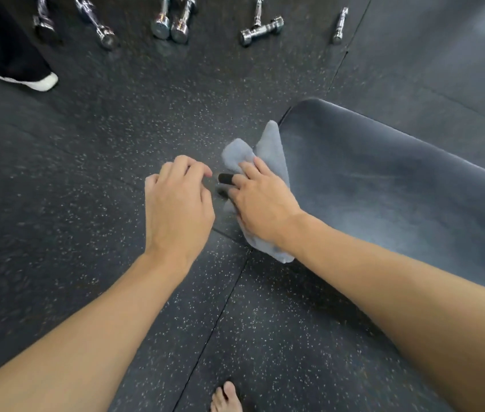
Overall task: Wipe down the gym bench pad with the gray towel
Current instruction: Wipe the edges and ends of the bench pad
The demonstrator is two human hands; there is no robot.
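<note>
While the right hand [260, 203] presses the towel [268, 150] at the pad [384, 179] edge, centre frame — left hand [177, 200] loosely curled, empty — the cloth may slip off to the floor [86, 173].

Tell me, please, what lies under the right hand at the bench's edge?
The gray towel lies under the right hand, draped over the left edge of the bench pad. The pad's edge beneath the towel is covered and cannot be seen.

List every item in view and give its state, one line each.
gray towel: crumpled, pressed against the pad's edge.
bench pad: streaked, end corner showing.
right hand: flat on the towel.
left hand: empty, fingers curled, above the floor.
dumbbells: lying scattered on the floor.
</note>
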